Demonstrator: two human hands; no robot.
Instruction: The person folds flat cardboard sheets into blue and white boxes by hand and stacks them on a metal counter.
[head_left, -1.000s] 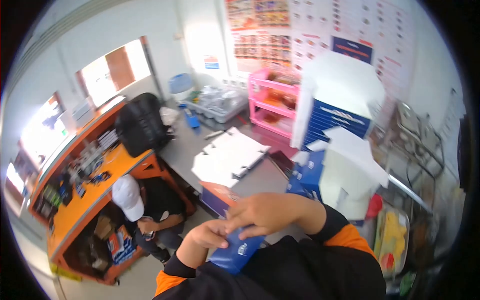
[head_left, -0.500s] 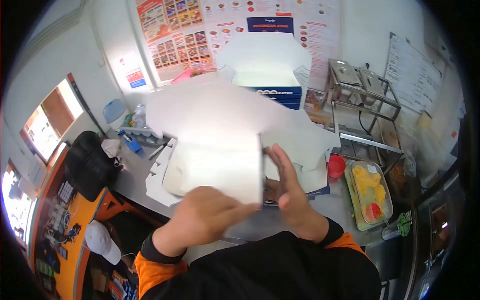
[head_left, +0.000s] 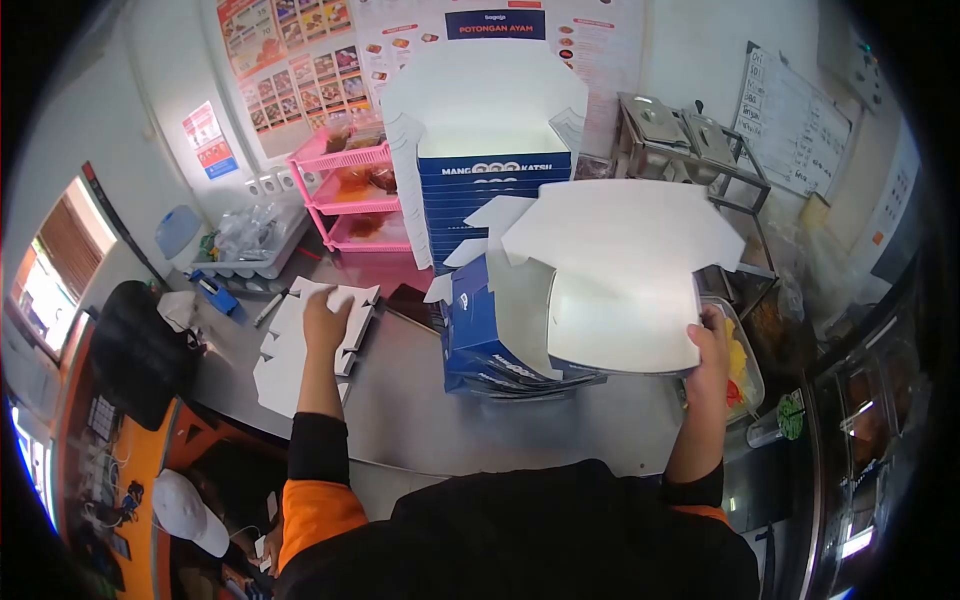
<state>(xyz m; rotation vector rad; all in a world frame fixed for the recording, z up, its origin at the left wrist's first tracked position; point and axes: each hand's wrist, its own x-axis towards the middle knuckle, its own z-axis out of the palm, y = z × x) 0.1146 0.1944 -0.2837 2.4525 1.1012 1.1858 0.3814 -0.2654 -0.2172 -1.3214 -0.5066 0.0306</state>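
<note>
My right hand (head_left: 710, 352) grips the right side of a cardboard food box (head_left: 625, 315), white inside, with its wide lid raised. The box is held over a leaning group of blue printed boxes (head_left: 468, 325). To the left, my left hand (head_left: 328, 318) rests with fingers apart on a stack of flat white box blanks (head_left: 290, 350) with notched edges. Whether its fingertips pinch a blank is hard to see. Behind, a tall stack of blue boxes (head_left: 495, 190) stands nested, the top one open.
A pink rack (head_left: 365, 205) stands at the back, beside a grey tray of plastic bags (head_left: 250, 245). On the right are a metal stand (head_left: 690, 150) and a container with yellow contents (head_left: 738, 365). A person in a white cap (head_left: 190, 510) sits at lower left.
The box has moved right, from between both hands into my right hand alone. My left hand has let go of it and reached left to the flat blanks.
</note>
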